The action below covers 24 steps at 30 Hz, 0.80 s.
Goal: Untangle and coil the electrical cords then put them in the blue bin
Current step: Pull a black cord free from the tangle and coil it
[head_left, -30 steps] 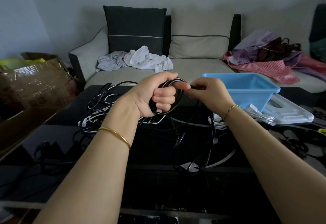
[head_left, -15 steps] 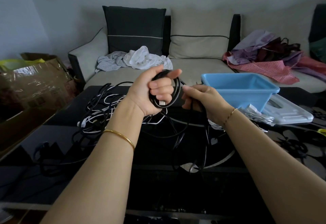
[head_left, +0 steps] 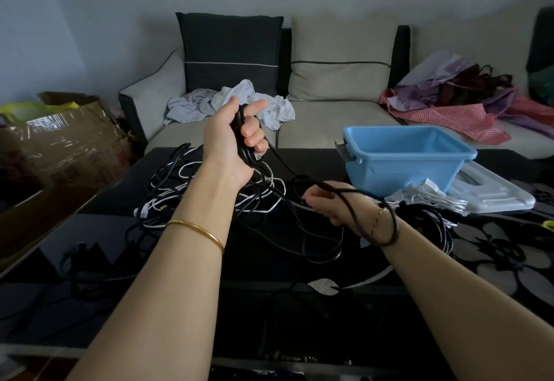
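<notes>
Grips a small coil of black cord point(head_left: 241, 136) in left hand point(head_left: 229, 143), fingers curled tight round the loops, thumb sticking up, a plug end poking out under the fist. Holds that hand raised above the black glass table point(head_left: 99, 224), in front of the sofa. Clutches a loose run of the same black cord in right hand point(head_left: 328, 205), fingers curled in, lower down and close to the tabletop. Carries a slack loop of it across the back of the right hand and round the wrist, then down to more black loops lying on the glass. Wears a gold bangle point(head_left: 198, 229) on the left wrist, a thin chain bracelet point(head_left: 378, 215) on the right. Leaves a tangle of black and white cords point(head_left: 177, 194) on the table under and left of the raised hand, touching the glass. Has the blue bin point(head_left: 404, 167) just beyond the right hand, upright at the table's right side, resting partly on a white lid point(head_left: 494, 200). Shows a bunch of white cords point(head_left: 431, 199) in front of the bin, on the lid. Faces a grey sofa point(head_left: 329, 122) with a dark cushion point(head_left: 230, 50), a beige cushion point(head_left: 341, 59), crumpled white clothes point(head_left: 260, 101) and a pile of red and purple fabric point(head_left: 449, 101). Also a cardboard box point(head_left: 66, 137) at far left.
</notes>
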Each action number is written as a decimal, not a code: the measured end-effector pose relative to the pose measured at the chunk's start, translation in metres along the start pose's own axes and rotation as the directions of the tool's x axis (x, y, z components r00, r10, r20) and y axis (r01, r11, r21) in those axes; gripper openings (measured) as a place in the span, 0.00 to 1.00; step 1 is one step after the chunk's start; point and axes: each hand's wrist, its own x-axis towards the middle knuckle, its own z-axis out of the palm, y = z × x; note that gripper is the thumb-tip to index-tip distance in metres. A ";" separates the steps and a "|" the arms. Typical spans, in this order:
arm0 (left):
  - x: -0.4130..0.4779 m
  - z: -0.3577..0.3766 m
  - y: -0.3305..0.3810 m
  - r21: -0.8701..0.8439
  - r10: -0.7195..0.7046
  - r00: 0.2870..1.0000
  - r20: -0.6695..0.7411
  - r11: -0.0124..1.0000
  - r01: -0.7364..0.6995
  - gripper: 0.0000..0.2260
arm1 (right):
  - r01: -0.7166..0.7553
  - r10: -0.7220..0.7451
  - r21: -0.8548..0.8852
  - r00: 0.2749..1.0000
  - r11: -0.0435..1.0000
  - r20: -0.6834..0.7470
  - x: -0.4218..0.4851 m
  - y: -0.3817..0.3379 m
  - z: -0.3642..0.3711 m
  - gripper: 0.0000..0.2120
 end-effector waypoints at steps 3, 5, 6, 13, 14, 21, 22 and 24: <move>0.001 0.003 0.006 0.020 0.085 0.996 -0.041 0.996 -0.085 0.19 | -0.129 0.126 0.009 0.979 0.992 0.160 -0.002 0.004 -0.006 0.06; 0.001 0.005 0.011 0.040 0.147 0.987 -0.058 0.989 -0.145 0.20 | -0.205 0.194 0.009 0.938 0.979 0.289 -0.003 0.004 -0.010 0.08; 0.000 0.007 0.011 0.057 0.169 0.984 -0.061 0.985 -0.165 0.20 | -0.230 0.220 -0.013 0.912 0.973 0.346 -0.004 0.004 -0.011 0.09; -0.001 0.018 0.003 0.235 0.110 0.993 -0.030 0.967 -0.100 0.20 | -0.235 0.251 -0.091 0.927 0.968 0.278 -0.003 -0.016 0.002 0.14; -0.002 0.020 0.001 0.246 0.086 0.996 -0.011 0.966 -0.081 0.20 | -0.240 0.256 -0.095 0.937 0.966 0.236 -0.002 -0.021 0.001 0.14; -0.011 0.034 -0.003 0.324 -0.020 0.989 0.144 0.945 -0.028 0.21 | -0.288 0.317 -0.199 0.938 0.937 0.136 -0.006 -0.039 -0.011 0.18; -0.012 0.036 -0.002 0.337 -0.032 0.986 0.166 0.941 -0.026 0.21 | -0.247 0.267 -0.235 0.962 0.940 0.060 -0.005 -0.039 -0.009 0.13; -0.013 0.039 -0.001 0.360 -0.063 0.977 0.202 0.933 -0.015 0.22 | -0.179 0.135 -0.320 0.979 0.930 -0.156 0.000 -0.041 -0.008 0.07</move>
